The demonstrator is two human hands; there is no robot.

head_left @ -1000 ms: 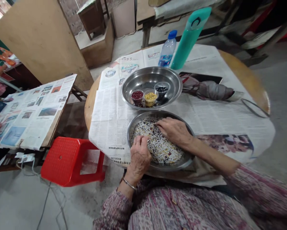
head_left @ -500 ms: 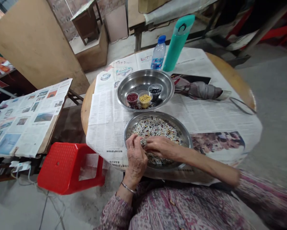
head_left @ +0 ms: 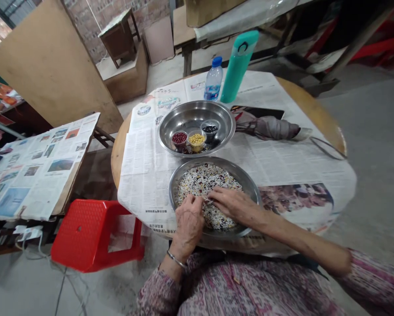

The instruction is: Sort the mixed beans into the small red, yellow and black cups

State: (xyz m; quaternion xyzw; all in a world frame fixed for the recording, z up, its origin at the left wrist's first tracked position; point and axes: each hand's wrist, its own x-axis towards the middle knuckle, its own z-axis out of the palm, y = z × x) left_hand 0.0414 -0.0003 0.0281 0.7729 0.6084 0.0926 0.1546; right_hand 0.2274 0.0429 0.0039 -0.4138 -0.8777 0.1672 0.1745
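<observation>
Over at the far left a red stool [head_left: 96,235] stands on the floor beside the round tabletop [head_left: 318,116], which is spread with newspaper [head_left: 144,162]; its print is too small to read. Two steel pans sit there, one behind the other. The near pan [head_left: 249,184] holds mixed grains. Both hands rest in it side by side, fingertips meeting: the left hand [head_left: 190,221] curled, the right hand [head_left: 231,204] flat, pinching at grains. The far pan [head_left: 197,114] carries three cups [head_left: 197,139]: red, yellow, black. Behind stand one bottle [head_left: 213,83], its label unreadable, and one green flask [head_left: 238,66], upright. A folded umbrella [head_left: 266,127] lies pointing right.
</observation>
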